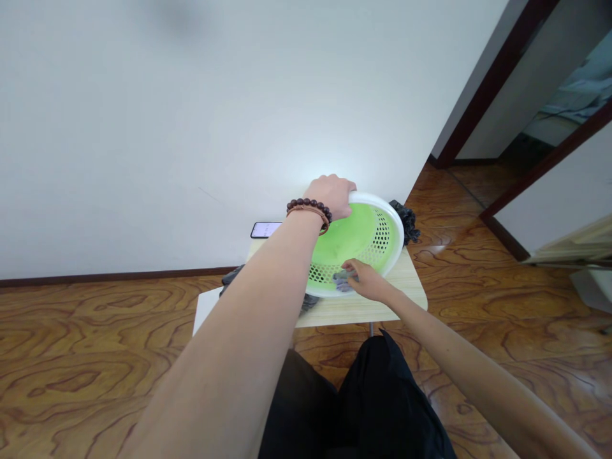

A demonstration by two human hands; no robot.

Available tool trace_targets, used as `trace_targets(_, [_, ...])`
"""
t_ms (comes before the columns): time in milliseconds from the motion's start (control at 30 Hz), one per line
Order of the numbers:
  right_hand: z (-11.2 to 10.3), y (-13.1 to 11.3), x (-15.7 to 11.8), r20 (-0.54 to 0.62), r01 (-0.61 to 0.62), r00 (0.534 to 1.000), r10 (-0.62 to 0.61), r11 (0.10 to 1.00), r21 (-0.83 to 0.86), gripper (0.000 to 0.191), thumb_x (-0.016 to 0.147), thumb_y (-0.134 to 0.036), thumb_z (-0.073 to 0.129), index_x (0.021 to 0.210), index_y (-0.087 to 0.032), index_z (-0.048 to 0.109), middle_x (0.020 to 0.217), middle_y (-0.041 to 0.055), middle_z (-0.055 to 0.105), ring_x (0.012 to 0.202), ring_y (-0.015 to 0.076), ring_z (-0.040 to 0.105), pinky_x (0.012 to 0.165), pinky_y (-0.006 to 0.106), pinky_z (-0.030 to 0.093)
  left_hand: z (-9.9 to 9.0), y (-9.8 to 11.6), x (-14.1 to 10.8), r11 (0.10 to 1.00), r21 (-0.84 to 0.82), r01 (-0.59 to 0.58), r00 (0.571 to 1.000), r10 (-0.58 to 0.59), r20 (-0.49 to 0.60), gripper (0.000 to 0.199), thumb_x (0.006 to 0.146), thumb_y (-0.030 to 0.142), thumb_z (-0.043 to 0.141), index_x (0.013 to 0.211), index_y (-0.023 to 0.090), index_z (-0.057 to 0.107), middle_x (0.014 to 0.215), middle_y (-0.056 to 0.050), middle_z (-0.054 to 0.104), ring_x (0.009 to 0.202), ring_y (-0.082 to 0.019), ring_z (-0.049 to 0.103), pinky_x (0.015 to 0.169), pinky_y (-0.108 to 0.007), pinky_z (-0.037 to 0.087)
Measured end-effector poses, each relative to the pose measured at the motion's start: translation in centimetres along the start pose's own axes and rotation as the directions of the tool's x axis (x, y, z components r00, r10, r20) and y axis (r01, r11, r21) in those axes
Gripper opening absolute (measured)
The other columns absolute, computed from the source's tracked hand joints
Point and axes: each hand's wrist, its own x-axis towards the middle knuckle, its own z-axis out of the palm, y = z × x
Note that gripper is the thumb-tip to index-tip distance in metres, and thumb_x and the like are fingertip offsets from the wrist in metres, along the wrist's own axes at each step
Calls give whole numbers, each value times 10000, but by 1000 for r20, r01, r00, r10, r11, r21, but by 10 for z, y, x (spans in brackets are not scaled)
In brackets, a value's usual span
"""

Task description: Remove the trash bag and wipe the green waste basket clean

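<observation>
Left forearm [268, 299] nearest, beaded bracelet [310, 204] at its wrist | left hand [332, 193]: grip closed on far rim of green-and-white basket [356, 229] | right hand [367, 280]: grip pinching grey cloth [341, 282] inside near rim | basket above pale surface [406, 299], phone [264, 229] to left, dark bundle [407, 223] at right

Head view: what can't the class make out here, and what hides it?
All in head view:
Left side of the plastic basket: hidden by the left forearm.
Most fingertips of the left hand: hidden by the hand.
Greyish item: partly covered by the right hand; kind unclear.
Text on the smartphone: too small.
Dark crumpled material: partly hidden behind the basket.
</observation>
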Motion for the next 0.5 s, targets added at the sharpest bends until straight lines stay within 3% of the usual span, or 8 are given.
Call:
trace_targets(100, [-2, 0, 1, -14, 15, 1000, -18, 985, -172, 130, 818, -204, 546, 929, -153, 591, 980, 100, 595, 973, 209, 525, 882, 330, 377, 0, 0, 0, 1000, 4, 8, 1000, -8, 2, 425, 683, 256, 532, 1098, 271, 627, 933, -55, 642, 875, -216, 576, 749, -317, 421])
trace_targets(200, [-1, -3, -1, 63, 21, 998, -6, 969, -245, 206, 803, -325, 605, 921, -157, 614, 976, 102, 590, 957, 212, 524, 865, 315, 377, -1, 1, -1, 1000, -6, 4, 1000, -4, 1, 409, 682, 254, 536, 1078, 262, 637, 919, -65, 643, 860, -222, 580, 735, -323, 423])
trace_targets(300, [1, -8, -4, 104, 12, 994, 17, 964, -267, 294, 830, -401, 565, 985, -157, 615, 992, 110, 595, 972, 218, 523, 863, 316, 369, -1, 1, -1, 1000, -15, -7, 1000, 7, -11, 382, 687, 254, 538, 1054, 256, 646, 918, -73, 645, 857, -231, 583, 729, -336, 425])
trace_targets(433, [0, -15, -7, 151, 43, 989, 1, 957, -287, 543, 803, -541, 548, 1240, -220, 516, 1096, 120, 569, 1014, 251, 503, 874, 352, 352, -1, 1, -1, 1000, -13, 10, 1000, -10, 1, 395, 686, 255, 547, 1070, 267, 640, 930, -62, 653, 875, -223, 578, 748, -328, 422])
trace_targets(500, [0, -18, -6, 161, 51, 987, -1, 950, -308, 514, 836, -530, 504, 1278, -268, 489, 1110, 114, 562, 1007, 250, 505, 877, 366, 342, 0, 1, 0, 1000, -12, 12, 1000, -12, 5, 408, 686, 256, 544, 1083, 268, 637, 940, -66, 652, 873, -227, 580, 750, -333, 423])
